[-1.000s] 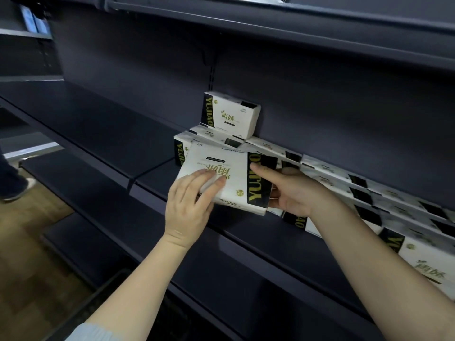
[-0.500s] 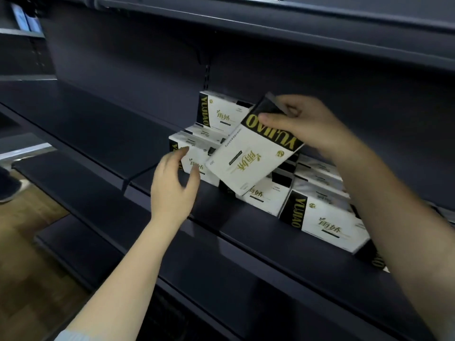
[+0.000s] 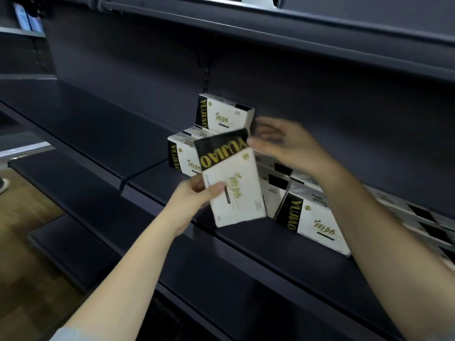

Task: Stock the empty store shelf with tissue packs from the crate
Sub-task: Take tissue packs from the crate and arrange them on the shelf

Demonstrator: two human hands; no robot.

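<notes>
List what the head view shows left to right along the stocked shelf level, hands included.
Left hand → held pack → right hand → front pack.

We read "YUJIAO" in gold capitals on a black band across the top of the tissue pack (image 3: pixel 231 178) that our left hand (image 3: pixel 194 200) holds; the word stands upside down there. On its white face below sit gold Chinese characters, and a small number near the bottom corner is too blurred to make out. The upper pack (image 3: pixel 225 114) standing against the back wall shows "YUJIAO" running down its black left band, with gold characters on the white face. The left pack (image 3: pixel 183 159) on the shelf carries the same word down its black side. The right pack (image 3: pixel 312 217) at the shelf front shows "YUJIAO" vertically too, above the same gold characters
</notes>
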